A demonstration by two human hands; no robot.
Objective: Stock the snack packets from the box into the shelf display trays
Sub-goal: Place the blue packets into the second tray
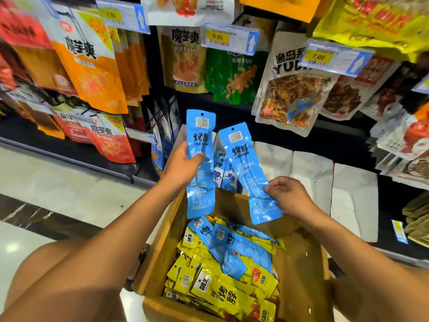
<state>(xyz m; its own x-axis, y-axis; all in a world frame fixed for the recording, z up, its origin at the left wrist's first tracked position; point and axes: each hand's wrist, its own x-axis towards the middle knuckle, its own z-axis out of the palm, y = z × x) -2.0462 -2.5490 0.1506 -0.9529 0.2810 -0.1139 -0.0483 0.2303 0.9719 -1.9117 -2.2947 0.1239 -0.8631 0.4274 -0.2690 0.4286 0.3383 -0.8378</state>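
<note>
My left hand (185,166) grips a long blue snack packet (201,182) held upright above the cardboard box (304,263). My right hand (287,194) pinches the lower end of a second blue packet (248,168), tilted to the left. Both packets hang in front of a shelf display tray (176,138) that holds several blue packets (224,173) standing on end. Inside the box lie more blue packets (234,247) on top of several yellow packets (220,291).
White display trays (311,173) stand in a row to the right of the blue one. Hanging snack bags (92,66) and price tags (229,38) crowd the shelves above. A pale tiled floor (46,182) lies to the left.
</note>
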